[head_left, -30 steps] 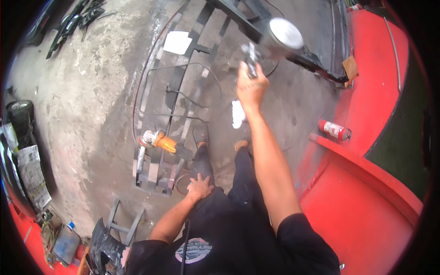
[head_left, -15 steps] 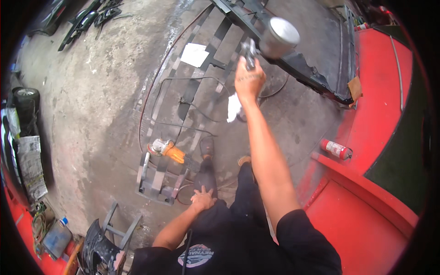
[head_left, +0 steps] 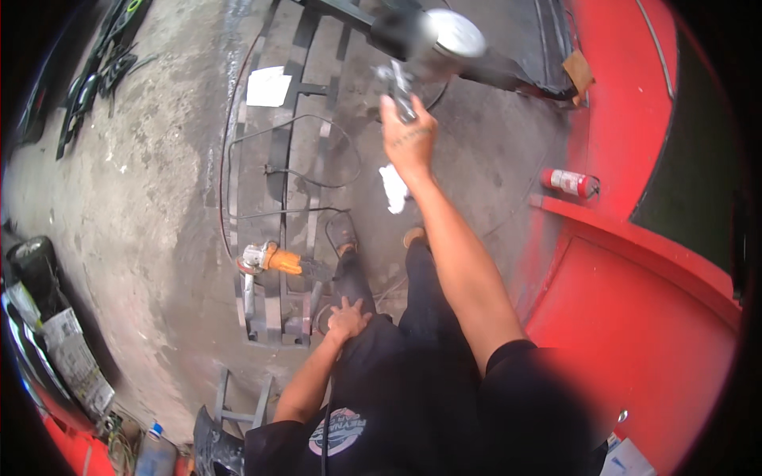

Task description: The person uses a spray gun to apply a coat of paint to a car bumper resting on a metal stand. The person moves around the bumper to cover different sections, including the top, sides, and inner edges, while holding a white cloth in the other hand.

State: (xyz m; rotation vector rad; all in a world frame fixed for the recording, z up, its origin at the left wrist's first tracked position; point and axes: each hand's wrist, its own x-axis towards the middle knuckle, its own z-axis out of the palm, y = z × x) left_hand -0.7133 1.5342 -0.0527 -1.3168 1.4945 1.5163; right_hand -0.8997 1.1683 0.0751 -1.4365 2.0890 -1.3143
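My right hand [head_left: 410, 147] is stretched far forward, its fingers closed round a metal spray gun [head_left: 402, 91]. The gun's round light-topped cup [head_left: 451, 36] is blurred by motion and overlaps a long dark car panel [head_left: 512, 78]. How far the gun is from the panel, I cannot tell. A crumpled white cloth [head_left: 393, 189] shows just below my right wrist. My left hand [head_left: 348, 319] lies on my left thigh, fingers spread, with nothing in it.
An orange angle grinder [head_left: 278, 260] lies on a dark slatted metal frame [head_left: 274, 324] with white paper [head_left: 268, 86]. A thin hose [head_left: 232, 174] loops over the floor. At right, a red fire extinguisher [head_left: 567, 182] sits near red bodywork [head_left: 627, 301]. A wheel [head_left: 36, 270] stands left.
The view has turned, moving the paper and grinder leftward in it. My right hand and the spray gun have shifted up and left in the picture. My left hand stays on my thigh.
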